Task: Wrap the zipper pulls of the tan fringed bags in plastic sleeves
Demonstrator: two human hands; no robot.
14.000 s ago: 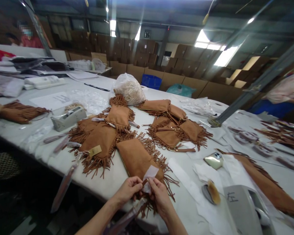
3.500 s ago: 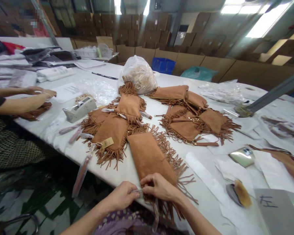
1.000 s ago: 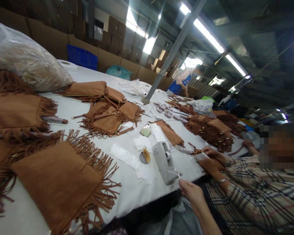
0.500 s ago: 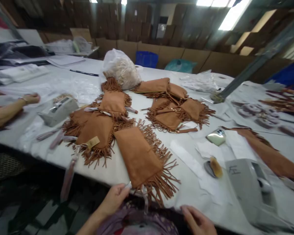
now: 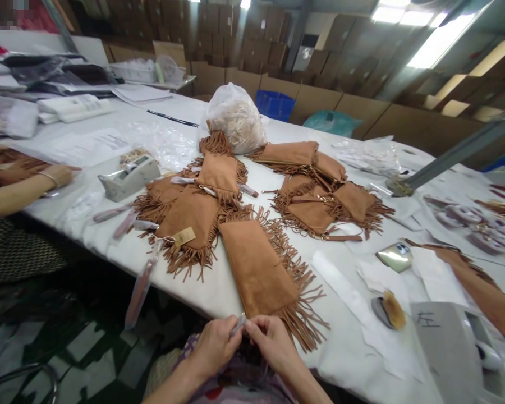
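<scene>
At the table's near edge lies a tan fringed leather pouch (image 5: 258,269), its fringe spread along the right side. My left hand (image 5: 214,343) is closed on a small wrapped piece (image 5: 238,324) in clear plastic at the pouch's near corner. Beside it, my right hand (image 5: 272,341) pinches thumb and finger together, touching the same spot; what lies between them is too small to make out. Just left is another fringed pouch (image 5: 189,216) with a paper tag (image 5: 184,236), and a plastic-wrapped strap (image 5: 141,292) hanging over the edge.
More fringed pouches (image 5: 311,216) lie further back, before a stuffed plastic bag (image 5: 235,120). Tape dispensers stand left (image 5: 129,178) and right (image 5: 454,348). A brush (image 5: 389,310) and a phone (image 5: 394,256) lie at right. At far left is another person's hand (image 5: 59,175).
My right hand has come left from the table edge to meet my left hand at the pouch's corner. The view has shifted left. The other person's arm has also moved.
</scene>
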